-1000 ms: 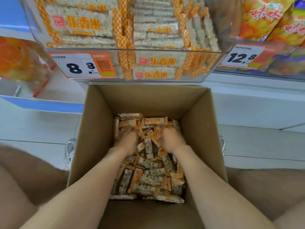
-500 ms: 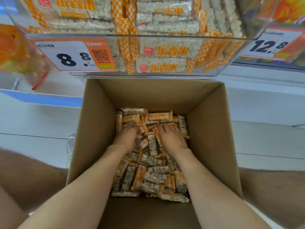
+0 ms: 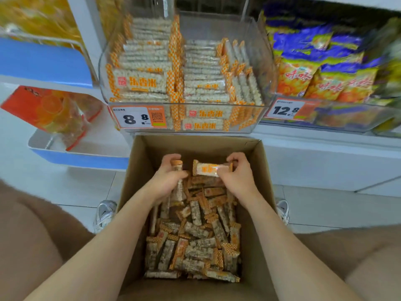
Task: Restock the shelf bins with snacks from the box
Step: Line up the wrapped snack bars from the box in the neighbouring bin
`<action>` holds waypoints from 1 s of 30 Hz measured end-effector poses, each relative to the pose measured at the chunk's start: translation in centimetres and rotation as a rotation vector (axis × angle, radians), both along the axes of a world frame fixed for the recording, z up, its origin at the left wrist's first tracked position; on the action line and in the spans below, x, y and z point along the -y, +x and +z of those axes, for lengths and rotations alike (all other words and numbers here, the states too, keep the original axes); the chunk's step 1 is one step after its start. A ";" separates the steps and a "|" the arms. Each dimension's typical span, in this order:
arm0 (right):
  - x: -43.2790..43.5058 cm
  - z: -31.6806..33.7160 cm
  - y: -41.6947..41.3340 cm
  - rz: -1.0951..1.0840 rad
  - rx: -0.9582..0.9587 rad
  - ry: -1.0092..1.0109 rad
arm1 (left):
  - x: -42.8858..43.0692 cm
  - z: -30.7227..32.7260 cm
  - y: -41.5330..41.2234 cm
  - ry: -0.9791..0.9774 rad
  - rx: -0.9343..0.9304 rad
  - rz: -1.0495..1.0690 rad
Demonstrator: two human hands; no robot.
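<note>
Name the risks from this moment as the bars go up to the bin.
1. The right hand pinches the level bar only at one end; it may slip back into the box.
2. The left hand grips the upright bar with its lower part hanging, so it could snag on the loose bars.
3. The clear bin juts over the box's far edge, so rising hands might knock it.

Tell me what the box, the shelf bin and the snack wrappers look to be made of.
Box: matte brown cardboard, likely corrugated; creased flaps. Shelf bin: clear rigid plastic, perhaps acrylic; bars show through its glossy walls. Wrappers: thin plastic film, seemingly; the bar in the right hand glints.
</note>
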State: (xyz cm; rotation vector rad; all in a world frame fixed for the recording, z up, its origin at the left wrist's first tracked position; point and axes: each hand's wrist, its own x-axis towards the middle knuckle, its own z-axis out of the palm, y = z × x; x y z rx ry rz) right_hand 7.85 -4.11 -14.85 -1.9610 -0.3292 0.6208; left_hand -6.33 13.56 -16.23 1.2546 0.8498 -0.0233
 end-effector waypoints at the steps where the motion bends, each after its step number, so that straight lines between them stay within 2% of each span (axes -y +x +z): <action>1: 0.3 1.2 -0.1 0.055 0.039 -0.036 | 0.0 0.9 -0.3 0.026 -0.021 -0.006; 5: 1.5 5.0 -1.0 0.170 0.156 -0.053 | -0.4 4.1 -1.5 0.035 -0.010 -0.062; 9: 2.1 8.8 -2.0 0.229 0.155 0.051 | -0.2 8.1 -2.9 0.019 0.042 -0.138; 14: 2.6 11.8 -3.1 0.318 0.011 0.208 | -0.1 12.0 -3.8 0.097 0.127 -0.192; 19: 1.8 12.8 -4.9 0.296 0.049 0.285 | 0.4 14.3 -4.2 0.137 0.186 -0.201; 25: 0.6 15.4 -6.2 0.383 0.279 0.352 | 0.5 17.9 -4.3 0.208 0.207 -0.168; 30: -0.9 15.6 -5.8 0.154 0.425 0.305 | -0.5 20.4 -4.5 0.151 0.258 -0.289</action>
